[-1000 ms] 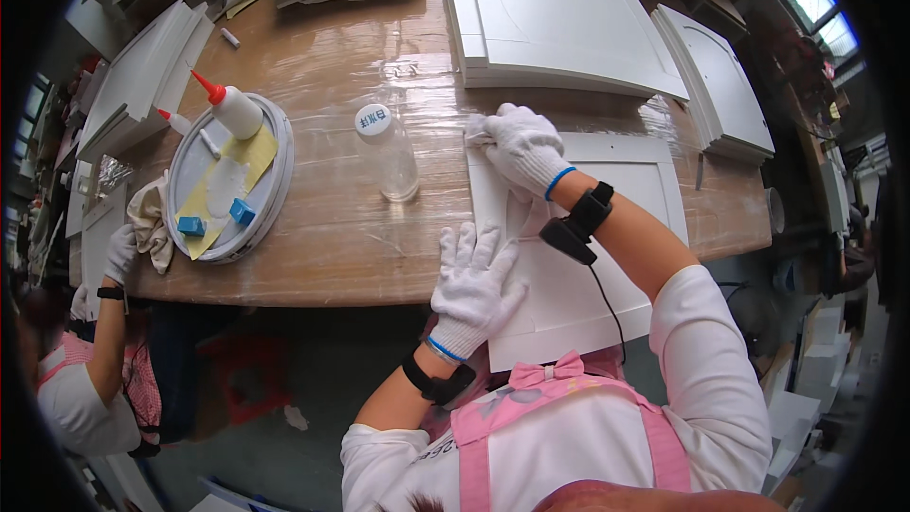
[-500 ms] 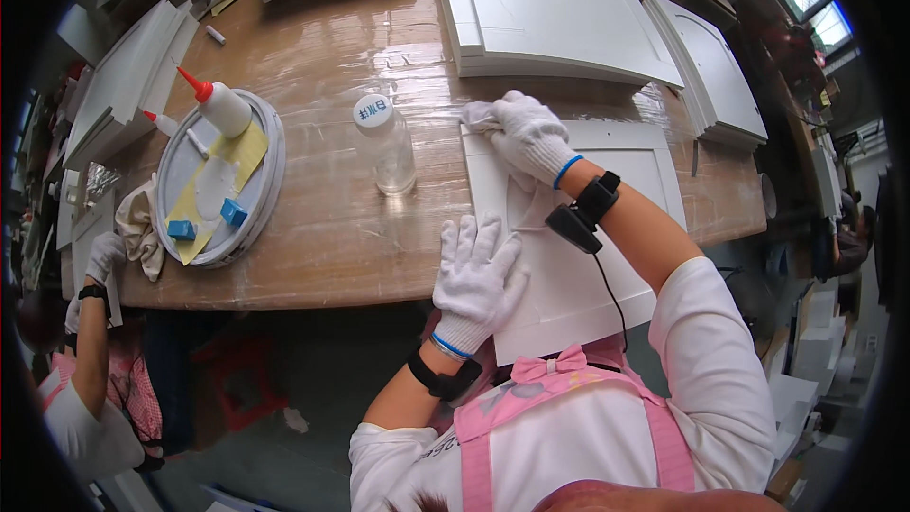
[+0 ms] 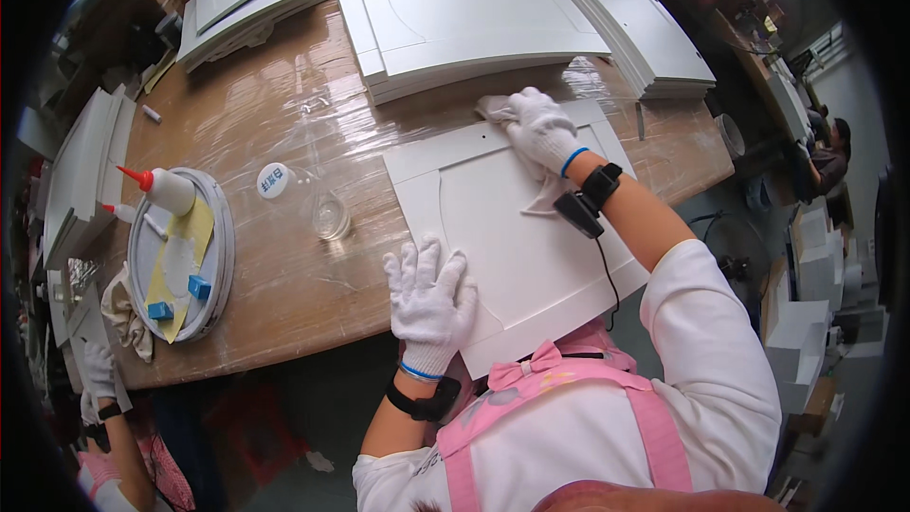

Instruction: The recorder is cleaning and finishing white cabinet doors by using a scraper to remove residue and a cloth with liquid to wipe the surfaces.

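Note:
A white cabinet door panel (image 3: 512, 228) with a recessed centre and a curved line lies flat on the table in front of me, its near end overhanging the edge. My left hand (image 3: 428, 308), in a white knit glove, rests on its left border with the fingers spread. At the far border is my gloved right hand (image 3: 542, 131), fingers closed around a greyish-white rag (image 3: 493, 108). A loose end of the rag trails over the panel under my wrist. Left of the panel stands a clear bottle (image 3: 330, 216) with a white cap.
A round lid (image 3: 226, 256) carries a red-tipped glue bottle (image 3: 171, 192), yellow sandpaper (image 3: 197, 232) and blue blocks (image 3: 199, 286). Stacked white panels (image 3: 474, 14) line the back of the wrapped table (image 3: 275, 313). A co-worker's gloved hand (image 3: 99, 370) is at the lower left.
My right hand has moved the rag rightward along the panel's far border. My left hand stays at the left border. The whole view has turned.

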Demonstrator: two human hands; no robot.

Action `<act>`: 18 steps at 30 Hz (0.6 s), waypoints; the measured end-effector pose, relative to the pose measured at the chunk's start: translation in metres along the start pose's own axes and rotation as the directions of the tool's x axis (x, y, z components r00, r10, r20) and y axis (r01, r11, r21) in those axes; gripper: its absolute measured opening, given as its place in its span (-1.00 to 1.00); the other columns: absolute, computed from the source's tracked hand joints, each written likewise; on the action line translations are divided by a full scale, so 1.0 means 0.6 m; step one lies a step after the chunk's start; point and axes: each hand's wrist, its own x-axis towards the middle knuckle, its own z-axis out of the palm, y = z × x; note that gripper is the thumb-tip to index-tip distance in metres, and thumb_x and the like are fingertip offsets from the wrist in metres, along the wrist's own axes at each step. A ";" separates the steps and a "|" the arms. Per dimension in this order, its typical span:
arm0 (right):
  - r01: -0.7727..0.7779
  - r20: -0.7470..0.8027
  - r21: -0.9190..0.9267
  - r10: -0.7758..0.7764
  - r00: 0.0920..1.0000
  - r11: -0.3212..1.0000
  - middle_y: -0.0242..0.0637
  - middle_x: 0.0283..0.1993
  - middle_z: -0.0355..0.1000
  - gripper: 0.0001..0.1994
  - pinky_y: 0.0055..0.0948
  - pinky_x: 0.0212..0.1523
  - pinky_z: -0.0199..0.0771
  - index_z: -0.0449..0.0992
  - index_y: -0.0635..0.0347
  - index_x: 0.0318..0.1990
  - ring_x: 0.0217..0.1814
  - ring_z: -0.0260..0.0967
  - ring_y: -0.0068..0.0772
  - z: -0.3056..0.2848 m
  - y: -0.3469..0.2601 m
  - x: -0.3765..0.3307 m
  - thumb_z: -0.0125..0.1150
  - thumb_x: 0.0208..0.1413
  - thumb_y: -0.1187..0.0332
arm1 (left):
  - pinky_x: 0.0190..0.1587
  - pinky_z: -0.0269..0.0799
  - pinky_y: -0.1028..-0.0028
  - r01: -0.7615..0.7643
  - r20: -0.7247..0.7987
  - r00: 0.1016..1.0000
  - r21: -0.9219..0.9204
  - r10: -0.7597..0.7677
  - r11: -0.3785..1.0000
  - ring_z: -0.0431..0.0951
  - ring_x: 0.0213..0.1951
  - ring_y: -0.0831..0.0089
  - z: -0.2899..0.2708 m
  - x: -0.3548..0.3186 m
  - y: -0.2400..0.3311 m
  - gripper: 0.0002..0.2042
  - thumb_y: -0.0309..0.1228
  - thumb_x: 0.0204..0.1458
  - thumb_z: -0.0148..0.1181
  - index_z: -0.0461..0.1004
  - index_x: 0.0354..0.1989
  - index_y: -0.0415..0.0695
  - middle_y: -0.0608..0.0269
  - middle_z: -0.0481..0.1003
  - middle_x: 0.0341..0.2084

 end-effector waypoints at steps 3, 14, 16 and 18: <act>-0.215 -0.020 -0.107 0.214 0.977 0.971 -0.05 0.02 0.43 -0.75 -0.12 0.12 0.49 0.57 0.12 -0.09 0.12 0.42 -0.01 -0.015 0.114 -0.001 0.16 0.20 0.20 | 0.44 -0.01 -0.12 -0.013 0.022 1.000 -0.007 0.013 1.000 0.37 0.26 -0.10 0.000 0.008 0.008 -0.69 -0.31 -0.08 0.32 0.66 -0.10 -0.01 -0.05 0.47 0.14; -0.176 0.054 -0.009 0.176 0.983 0.984 -0.07 0.11 0.43 -0.75 -0.16 0.12 0.54 0.57 0.09 -0.02 0.18 0.44 -0.05 -0.027 0.113 -0.005 0.13 0.21 0.27 | 0.44 -0.04 -0.13 -0.034 0.056 0.998 0.041 0.032 0.999 0.33 0.28 -0.16 0.003 0.007 0.014 -0.70 -0.40 -0.05 0.22 0.63 -0.10 -0.05 -0.14 0.44 0.15; -0.330 0.022 -0.023 0.331 0.943 0.944 -0.08 0.11 0.43 -0.75 -0.16 0.10 0.55 0.57 0.12 -0.02 0.18 0.45 -0.06 -0.031 0.175 -0.005 0.13 0.22 0.27 | 0.43 -0.03 -0.13 -0.042 0.054 0.998 0.024 0.041 0.999 0.34 0.28 -0.15 0.006 0.007 0.019 -0.70 -0.40 -0.05 0.21 0.63 -0.10 -0.06 -0.15 0.44 0.15; -0.419 0.000 -0.094 0.421 0.907 0.903 -0.09 0.11 0.43 -0.75 -0.14 0.05 0.57 0.57 0.07 0.00 0.15 0.48 -0.08 -0.026 0.177 -0.002 0.14 0.23 0.26 | 0.43 -0.03 -0.13 -0.047 0.054 0.997 0.011 0.046 0.999 0.34 0.28 -0.15 0.009 0.007 0.021 -0.70 -0.41 -0.05 0.20 0.63 -0.10 -0.07 -0.16 0.44 0.15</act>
